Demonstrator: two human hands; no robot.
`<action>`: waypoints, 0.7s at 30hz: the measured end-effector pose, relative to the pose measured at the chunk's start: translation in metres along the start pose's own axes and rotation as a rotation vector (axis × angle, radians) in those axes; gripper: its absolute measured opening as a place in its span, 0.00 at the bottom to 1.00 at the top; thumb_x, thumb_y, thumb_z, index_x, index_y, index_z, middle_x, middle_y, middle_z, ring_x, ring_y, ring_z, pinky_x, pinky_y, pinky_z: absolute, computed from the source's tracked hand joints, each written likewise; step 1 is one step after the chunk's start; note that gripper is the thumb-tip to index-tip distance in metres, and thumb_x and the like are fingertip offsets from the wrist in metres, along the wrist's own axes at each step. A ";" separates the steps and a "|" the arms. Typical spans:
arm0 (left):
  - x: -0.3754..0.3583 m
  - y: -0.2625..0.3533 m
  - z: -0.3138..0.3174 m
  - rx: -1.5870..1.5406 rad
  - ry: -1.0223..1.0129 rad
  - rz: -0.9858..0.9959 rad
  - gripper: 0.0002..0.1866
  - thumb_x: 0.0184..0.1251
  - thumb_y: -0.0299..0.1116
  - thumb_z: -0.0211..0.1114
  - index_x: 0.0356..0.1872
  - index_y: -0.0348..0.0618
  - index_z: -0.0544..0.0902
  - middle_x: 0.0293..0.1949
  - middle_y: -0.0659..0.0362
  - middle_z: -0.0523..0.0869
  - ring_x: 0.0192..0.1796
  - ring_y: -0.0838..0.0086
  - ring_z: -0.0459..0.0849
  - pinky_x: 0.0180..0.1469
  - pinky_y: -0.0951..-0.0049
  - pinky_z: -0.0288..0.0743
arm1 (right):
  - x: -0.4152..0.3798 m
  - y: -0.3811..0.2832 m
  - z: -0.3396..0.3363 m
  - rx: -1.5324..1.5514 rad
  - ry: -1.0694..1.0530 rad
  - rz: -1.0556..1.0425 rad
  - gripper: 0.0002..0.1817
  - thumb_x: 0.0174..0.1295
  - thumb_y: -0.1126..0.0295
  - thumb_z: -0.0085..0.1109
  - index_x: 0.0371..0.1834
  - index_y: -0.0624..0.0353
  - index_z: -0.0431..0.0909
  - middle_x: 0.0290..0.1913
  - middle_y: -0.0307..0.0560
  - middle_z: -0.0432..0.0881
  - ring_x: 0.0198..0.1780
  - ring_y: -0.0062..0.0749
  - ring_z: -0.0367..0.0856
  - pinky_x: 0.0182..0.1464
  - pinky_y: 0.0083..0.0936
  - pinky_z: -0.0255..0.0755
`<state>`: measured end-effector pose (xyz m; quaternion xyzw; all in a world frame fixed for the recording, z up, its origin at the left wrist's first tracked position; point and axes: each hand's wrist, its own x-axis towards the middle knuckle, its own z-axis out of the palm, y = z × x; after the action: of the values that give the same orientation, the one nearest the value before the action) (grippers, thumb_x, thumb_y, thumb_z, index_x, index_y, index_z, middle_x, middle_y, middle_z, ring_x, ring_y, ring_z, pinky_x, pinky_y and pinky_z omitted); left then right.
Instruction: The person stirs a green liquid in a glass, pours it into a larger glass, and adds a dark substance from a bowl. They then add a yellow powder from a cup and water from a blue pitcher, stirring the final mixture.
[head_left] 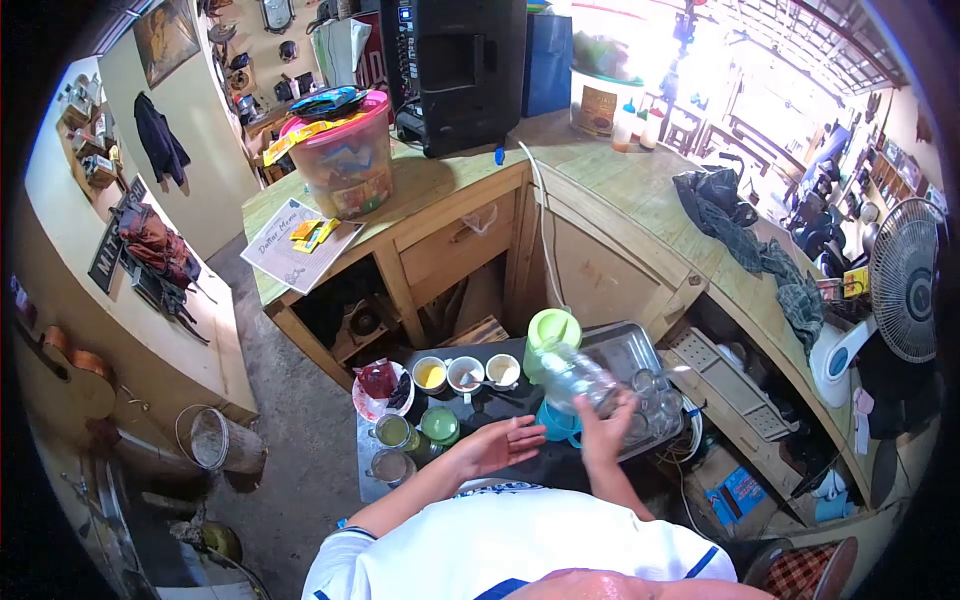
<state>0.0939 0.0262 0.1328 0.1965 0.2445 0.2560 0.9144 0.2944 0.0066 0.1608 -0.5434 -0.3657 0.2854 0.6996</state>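
Right hand [605,432] grasps a clear plastic bottle [577,375], fingers clenched around its lower end; long axis tilts up-left toward the green pitcher [549,335]. Left hand [497,445] hovers released, palm open, just beside it above the desk [480,400].

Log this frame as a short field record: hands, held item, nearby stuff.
view: head camera, looking down at a dark counter
right hand: grips a clear plastic bottle, tilted
left hand: open, palm up, holding nothing
near bottle: light green lidded jug, metal tray with glasses
cups: three small cups in a row, one with yellow contents
left of the hands: green-lidded jar, red-filled bowl
background: wooden counter, fan
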 end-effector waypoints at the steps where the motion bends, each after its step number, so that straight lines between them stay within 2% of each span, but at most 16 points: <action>1: 0.004 -0.002 0.002 -0.154 -0.041 -0.018 0.29 0.66 0.48 0.65 0.61 0.39 0.72 0.63 0.49 0.73 0.66 0.62 0.71 0.70 0.58 0.65 | -0.009 0.012 0.006 -0.006 -0.080 -0.066 0.33 0.47 0.76 0.75 0.52 0.60 0.62 0.55 0.48 0.71 0.59 0.30 0.69 0.63 0.30 0.62; 2: 0.006 -0.003 0.001 -0.307 -0.081 -0.035 0.31 0.65 0.49 0.66 0.62 0.39 0.71 0.63 0.49 0.73 0.66 0.61 0.71 0.70 0.57 0.64 | -0.018 0.026 0.009 0.002 -0.145 -0.043 0.35 0.45 0.77 0.75 0.54 0.62 0.62 0.54 0.48 0.71 0.59 0.31 0.69 0.63 0.30 0.62; 3: 0.009 -0.006 -0.007 -0.381 -0.008 -0.077 0.32 0.65 0.52 0.65 0.61 0.37 0.71 0.63 0.47 0.72 0.66 0.59 0.71 0.71 0.56 0.64 | -0.029 0.015 0.016 -0.081 -0.181 -0.099 0.36 0.44 0.78 0.75 0.55 0.63 0.62 0.54 0.49 0.72 0.58 0.32 0.70 0.62 0.30 0.63; 6: 0.002 -0.005 -0.002 -0.530 0.017 -0.140 0.32 0.64 0.52 0.66 0.58 0.36 0.73 0.62 0.45 0.72 0.65 0.57 0.71 0.70 0.55 0.64 | -0.050 0.008 0.024 -0.232 -0.267 -0.185 0.37 0.42 0.76 0.76 0.56 0.63 0.64 0.54 0.49 0.73 0.55 0.32 0.72 0.59 0.30 0.66; 8: 0.000 -0.010 -0.001 -0.559 0.098 -0.117 0.29 0.63 0.51 0.67 0.56 0.39 0.75 0.61 0.47 0.75 0.63 0.58 0.74 0.68 0.55 0.67 | -0.059 0.009 0.021 -0.303 -0.318 -0.212 0.38 0.42 0.75 0.76 0.57 0.63 0.65 0.54 0.48 0.73 0.52 0.31 0.73 0.56 0.29 0.68; 10: -0.001 -0.013 -0.002 -0.600 0.206 -0.078 0.28 0.63 0.49 0.68 0.57 0.40 0.75 0.57 0.50 0.79 0.59 0.60 0.79 0.65 0.56 0.71 | -0.067 0.006 0.016 -0.473 -0.489 -0.198 0.40 0.39 0.71 0.79 0.56 0.64 0.66 0.53 0.48 0.74 0.47 0.29 0.73 0.52 0.26 0.68; 11: -0.003 -0.013 -0.005 -0.595 0.208 -0.103 0.27 0.63 0.46 0.69 0.58 0.41 0.74 0.54 0.53 0.82 0.56 0.62 0.81 0.63 0.58 0.73 | -0.070 0.010 0.016 -0.434 -0.506 -0.217 0.41 0.37 0.68 0.80 0.55 0.65 0.66 0.53 0.47 0.75 0.42 0.28 0.71 0.49 0.24 0.68; 15: -0.010 -0.016 -0.016 -0.554 0.153 -0.082 0.24 0.65 0.42 0.68 0.57 0.41 0.74 0.53 0.52 0.82 0.56 0.64 0.81 0.62 0.60 0.74 | -0.065 0.011 0.017 -0.340 -0.540 -0.312 0.38 0.42 0.66 0.78 0.56 0.63 0.66 0.52 0.48 0.76 0.42 0.31 0.70 0.47 0.25 0.68; 17: -0.009 -0.026 -0.031 -0.026 0.332 0.173 0.28 0.57 0.37 0.74 0.56 0.39 0.73 0.51 0.54 0.82 0.54 0.65 0.81 0.60 0.64 0.74 | -0.058 0.009 0.014 -0.295 -0.481 -0.500 0.32 0.47 0.72 0.74 0.53 0.64 0.64 0.52 0.50 0.75 0.50 0.31 0.72 0.57 0.30 0.67; 18: -0.006 -0.035 -0.040 -0.027 0.332 0.172 0.28 0.57 0.37 0.74 0.56 0.39 0.73 0.51 0.54 0.82 0.54 0.65 0.81 0.60 0.64 0.74 | -0.058 0.010 0.014 -0.296 -0.481 -0.499 0.32 0.47 0.72 0.74 0.53 0.64 0.64 0.52 0.50 0.75 0.50 0.31 0.72 0.57 0.30 0.67; 20: 0.001 -0.051 -0.058 0.607 0.570 0.567 0.35 0.45 0.33 0.81 0.55 0.38 0.72 0.49 0.56 0.81 0.53 0.68 0.80 0.59 0.67 0.73 | -0.056 0.012 0.015 -0.127 -0.372 -0.228 0.25 0.52 0.71 0.71 0.42 0.60 0.61 0.51 0.53 0.75 0.53 0.37 0.71 0.59 0.31 0.65; 21: 0.000 -0.053 -0.063 0.798 0.583 0.591 0.43 0.32 0.31 0.86 0.56 0.38 0.71 0.50 0.56 0.80 0.54 0.68 0.79 0.59 0.68 0.72 | -0.053 0.008 0.015 -0.117 -0.351 -0.212 0.23 0.54 0.73 0.69 0.40 0.59 0.59 0.51 0.52 0.74 0.53 0.36 0.72 0.58 0.31 0.66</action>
<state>0.0788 -0.0013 0.0568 0.5077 0.4989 0.4320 0.5539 0.2517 -0.0250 0.1442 -0.4833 -0.5532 0.2788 0.6186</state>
